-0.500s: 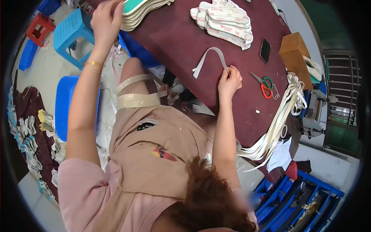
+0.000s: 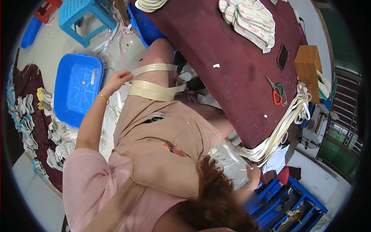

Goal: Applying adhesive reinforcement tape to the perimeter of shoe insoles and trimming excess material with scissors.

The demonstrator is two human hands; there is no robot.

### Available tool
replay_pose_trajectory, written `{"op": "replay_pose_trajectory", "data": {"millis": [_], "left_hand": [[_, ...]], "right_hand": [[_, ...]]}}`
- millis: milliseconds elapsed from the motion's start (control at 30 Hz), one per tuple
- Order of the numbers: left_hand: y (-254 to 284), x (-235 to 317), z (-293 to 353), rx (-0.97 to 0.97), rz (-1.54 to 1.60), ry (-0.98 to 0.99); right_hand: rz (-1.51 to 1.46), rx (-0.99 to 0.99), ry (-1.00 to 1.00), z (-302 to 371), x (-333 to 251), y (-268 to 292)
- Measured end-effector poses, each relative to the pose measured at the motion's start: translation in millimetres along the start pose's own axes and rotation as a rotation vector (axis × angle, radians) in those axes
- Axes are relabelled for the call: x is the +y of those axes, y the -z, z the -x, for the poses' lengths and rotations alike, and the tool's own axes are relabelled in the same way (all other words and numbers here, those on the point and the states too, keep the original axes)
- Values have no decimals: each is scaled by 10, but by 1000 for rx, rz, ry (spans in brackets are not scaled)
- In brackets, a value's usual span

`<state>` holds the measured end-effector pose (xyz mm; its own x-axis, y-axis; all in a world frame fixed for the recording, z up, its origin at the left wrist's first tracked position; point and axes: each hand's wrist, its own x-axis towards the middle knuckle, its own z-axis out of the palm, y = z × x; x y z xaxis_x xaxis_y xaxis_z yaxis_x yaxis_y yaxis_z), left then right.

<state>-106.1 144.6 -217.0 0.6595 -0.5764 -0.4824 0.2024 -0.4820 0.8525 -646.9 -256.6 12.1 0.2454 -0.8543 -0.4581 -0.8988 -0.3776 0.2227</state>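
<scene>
My left hand (image 2: 120,80) is beside my thigh, fingers drawn together. Its fingertips are at the end of the upper pale strip (image 2: 156,68) lying across the thigh; whether they pinch it I cannot tell. Below that strip, wider cream bands (image 2: 154,92) cross the leg. My right hand (image 2: 253,174) is low at the right, beyond the table's near edge. A thin white strip (image 2: 231,154) curves close to its fingertips, but a grip on it is not clear. Near this hand, a bundle of long cream strips (image 2: 280,120) hangs over the table edge.
On the dark red table (image 2: 216,89) lie printed white insole-shaped pads (image 2: 255,27), a phone (image 2: 283,57), scissors (image 2: 276,92) and a wooden box (image 2: 308,62). A blue tub (image 2: 77,92) and a blue stool (image 2: 83,19) stand on the littered floor. A blue rack (image 2: 286,201) is behind my right hand.
My left hand has come down from the pad stack to my thigh. My right hand has left the tabletop with the white strip it held, moving toward the lower right. The view has shifted.
</scene>
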Motion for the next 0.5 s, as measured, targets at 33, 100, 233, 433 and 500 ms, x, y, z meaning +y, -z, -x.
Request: {"op": "replay_pose_trajectory", "data": {"millis": [33, 100, 233, 433, 500], "left_hand": [[39, 93, 1, -40, -104, -17], [-17, 493, -52, 3, -289, -235], [-334, 1619, 97, -95, -589, -819], [-61, 2221, 422, -179, -692, -841], [210, 2174, 544, -196, -707, -549]], "right_hand": [[-89, 79, -38, -70, -170, 46], [-404, 149, 247, -42, -1318, 435], [-899, 270, 919, -9, -3400, 580], [-794, 487, 1272, 9, -4051, 889], [-839, 559, 1022, -225, -3641, 1016]]}}
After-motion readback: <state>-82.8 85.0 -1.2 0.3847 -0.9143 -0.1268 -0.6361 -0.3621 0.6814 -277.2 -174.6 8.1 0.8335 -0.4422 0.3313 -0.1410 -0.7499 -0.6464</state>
